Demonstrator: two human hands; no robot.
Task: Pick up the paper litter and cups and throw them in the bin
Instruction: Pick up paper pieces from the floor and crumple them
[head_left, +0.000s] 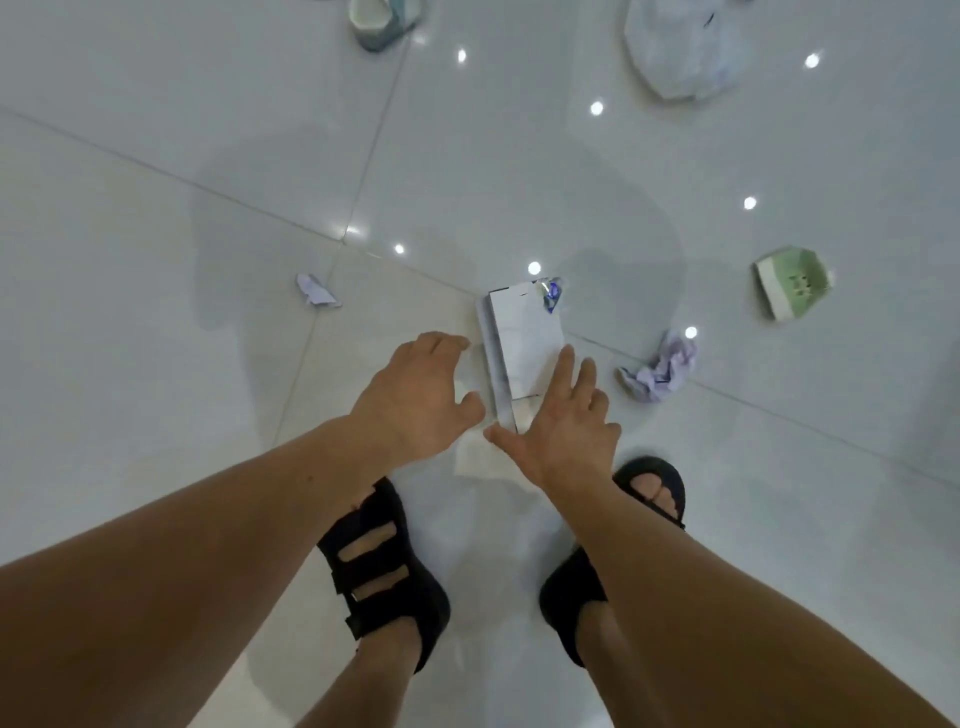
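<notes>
Litter dots the floor (156, 260): a flattened white box (524, 348) lies before us, crumpled paper (660, 369) to its right, a crushed green cup (792, 283) beyond. Our left hand (415, 395) hangs loosely curled beside the box, holding nothing; our right hand (566, 426) spreads flat over its near end.

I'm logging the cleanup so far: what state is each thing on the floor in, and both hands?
Flat carton: on floor, not lifted.
Left hand: open, empty, beside carton.
Right hand: open, fingers straight over carton's near end.
Green cup: crushed, on its side.
Lilac paper: crumpled, on floor.
Small paper: crumpled, on floor.
Top cup: on floor, partly out of frame.
</notes>
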